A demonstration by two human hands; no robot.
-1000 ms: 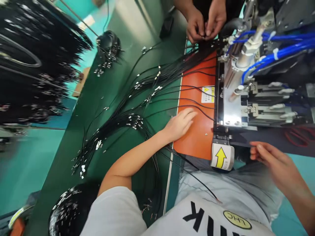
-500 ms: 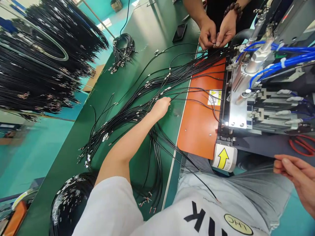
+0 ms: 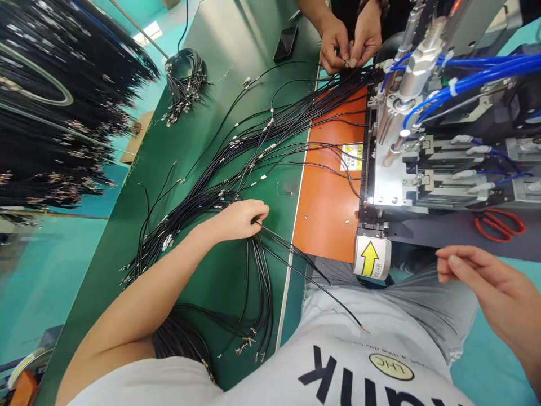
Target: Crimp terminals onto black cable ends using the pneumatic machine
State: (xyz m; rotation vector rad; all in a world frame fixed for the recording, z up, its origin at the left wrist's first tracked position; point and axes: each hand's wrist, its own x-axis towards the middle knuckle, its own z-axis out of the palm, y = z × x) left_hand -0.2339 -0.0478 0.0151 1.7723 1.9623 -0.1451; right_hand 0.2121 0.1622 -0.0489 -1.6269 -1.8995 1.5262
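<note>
Head view: left hand (image 3: 239, 219) pinches black wires (image 3: 274, 235) near the right edge of the tabletop (image 3: 198, 129); right hand (image 3: 486, 287) hangs half-open, empty, beside the machine (image 3: 393, 180).

Bright, even light falls from overhead, leaving a pale sheen on the far end of the green table (image 3: 228, 34) and white glare low on the metal face of the machine (image 3: 382, 197). The black cables (image 3: 253, 163) at centre are sharp, while the hanging wire bundles (image 3: 51, 124) at the left edge smear and bow.
</note>
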